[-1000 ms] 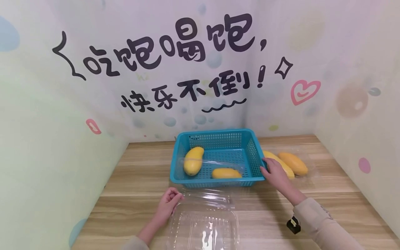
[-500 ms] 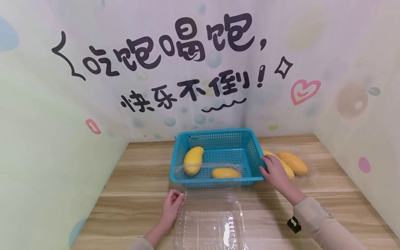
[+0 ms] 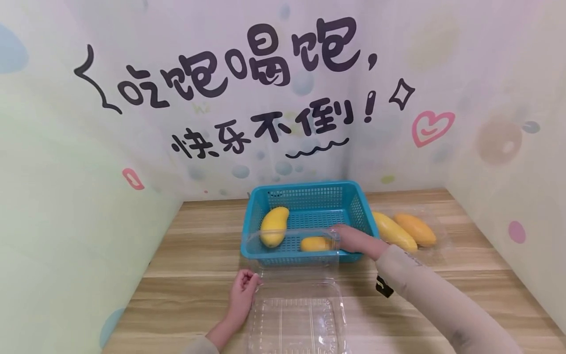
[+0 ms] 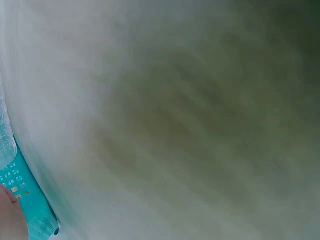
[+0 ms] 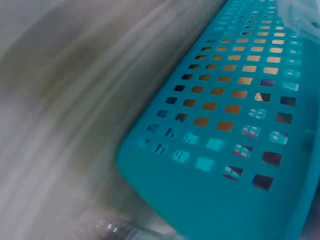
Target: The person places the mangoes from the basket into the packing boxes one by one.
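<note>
In the head view, my left hand (image 3: 243, 294) has its fingers curled at the left edge of a clear plastic clamshell container (image 3: 296, 319) and pinches it there. The container lies with its lid raised against the front of a blue basket (image 3: 305, 187). My right hand (image 3: 351, 239) reaches inside this basket and touches the right end of a mango (image 3: 313, 244) near the front wall. Its fingertips are hidden, so the grip cannot be made out. A second mango (image 3: 275, 221) lies at the basket's left side. The right wrist view shows the basket's perforated wall (image 5: 200, 165) close up.
Right of the basket lie two more mangoes, a yellow one (image 3: 393, 231) and an orange one (image 3: 415, 229), in a clear container. A patterned curtain wall (image 3: 212, 182) stands behind the wooden table (image 3: 177, 275).
My right hand has left the basket's right rim and moved left into the basket, to the front mango. Earlier, my left hand shifted slightly right with the clear container.
</note>
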Tool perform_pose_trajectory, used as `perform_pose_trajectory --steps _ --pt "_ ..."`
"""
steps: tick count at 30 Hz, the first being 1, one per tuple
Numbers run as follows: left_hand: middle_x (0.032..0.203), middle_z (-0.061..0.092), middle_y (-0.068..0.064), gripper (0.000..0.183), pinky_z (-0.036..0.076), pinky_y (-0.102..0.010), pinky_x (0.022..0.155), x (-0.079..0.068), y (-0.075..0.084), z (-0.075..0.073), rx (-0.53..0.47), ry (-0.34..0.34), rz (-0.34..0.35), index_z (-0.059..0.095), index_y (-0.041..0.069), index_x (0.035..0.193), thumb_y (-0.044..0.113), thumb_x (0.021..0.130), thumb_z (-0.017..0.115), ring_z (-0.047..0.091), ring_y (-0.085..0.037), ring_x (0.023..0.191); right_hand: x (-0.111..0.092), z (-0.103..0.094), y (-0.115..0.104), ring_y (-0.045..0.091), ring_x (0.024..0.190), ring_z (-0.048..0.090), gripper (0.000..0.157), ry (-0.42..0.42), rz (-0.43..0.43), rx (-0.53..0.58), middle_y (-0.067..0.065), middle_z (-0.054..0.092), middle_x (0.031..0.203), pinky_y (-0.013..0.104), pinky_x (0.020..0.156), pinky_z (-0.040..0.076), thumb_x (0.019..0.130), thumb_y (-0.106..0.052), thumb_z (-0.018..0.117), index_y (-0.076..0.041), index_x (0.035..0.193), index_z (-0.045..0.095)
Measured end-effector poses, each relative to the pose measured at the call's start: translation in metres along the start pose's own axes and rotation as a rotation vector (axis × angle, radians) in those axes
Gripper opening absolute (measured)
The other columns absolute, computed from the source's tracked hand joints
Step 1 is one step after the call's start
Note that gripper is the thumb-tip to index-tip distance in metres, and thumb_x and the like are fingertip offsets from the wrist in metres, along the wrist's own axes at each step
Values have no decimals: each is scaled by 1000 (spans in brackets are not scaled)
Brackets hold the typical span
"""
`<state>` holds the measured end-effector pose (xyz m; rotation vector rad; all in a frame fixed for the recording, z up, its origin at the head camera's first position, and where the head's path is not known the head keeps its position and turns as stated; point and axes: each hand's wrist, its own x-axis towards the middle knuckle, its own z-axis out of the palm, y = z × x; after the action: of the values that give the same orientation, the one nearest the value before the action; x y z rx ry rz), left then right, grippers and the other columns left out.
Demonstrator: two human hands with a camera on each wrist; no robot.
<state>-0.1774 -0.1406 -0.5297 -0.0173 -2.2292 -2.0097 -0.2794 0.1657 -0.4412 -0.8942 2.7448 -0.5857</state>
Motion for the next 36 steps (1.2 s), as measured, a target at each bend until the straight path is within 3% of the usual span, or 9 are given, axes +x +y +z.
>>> perform_pose_trajectory --steps 6,12,17,22,28,33,36 --pt "72 53 -1 15 35 -15 43 -2 -3 1 15 2 -12 47 -8 93 6 91 53 40 -2 49 11 -3 -10 33 120 45 44 -173 -20 33 14 51 129 50 99 36 86 -3 57 -10 129 50" --pt "72 51 -2 8 36 -15 44 -6 6 2 51 9 -13 48 -8 90 0 90 51 40 -2 50 22 2 -21 36 129 32 46 -221 2 132 17 41 139 54 104 26 87 -3 55 -6 132 46" --pt "73 50 -4 6 36 -15 47 -12 26 8 90 15 -5 49 -7 88 -2 89 52 40 -2 52 33 15 -14 32 130 33 50 -194 60 94 13 40 140 51 104 28 87 -10 60 -10 134 43" --pt "72 51 -6 6 37 -15 48 -13 28 9 93 29 -3 49 -7 87 -2 88 53 41 -2 54 40 24 -3 25 114 46 54 -144 97 24 4 51 129 48 98 36 83 -21 67 -19 133 45" --pt "73 51 -5 7 38 -15 48 -14 27 10 101 30 -11 49 -6 86 -1 88 53 41 -2 54 32 14 -18 26 103 51 53 -123 97 4 9 56 120 49 93 40 82 -15 68 -11 130 47" --pt "73 50 -5 7 37 -15 47 -14 28 10 95 32 -12 49 -6 86 -1 89 53 41 -2 53 30 15 -15 30 100 53 49 -67 32 -71 15 56 117 47 88 43 83 -14 65 -3 127 48" --pt "72 50 -5 7 37 -15 47 -15 28 10 92 31 -1 49 -6 85 -1 88 53 41 -1 53 31 16 -10 26 89 53 46 -25 47 -62 13 59 107 41 79 45 81 -19 66 -3 122 49"
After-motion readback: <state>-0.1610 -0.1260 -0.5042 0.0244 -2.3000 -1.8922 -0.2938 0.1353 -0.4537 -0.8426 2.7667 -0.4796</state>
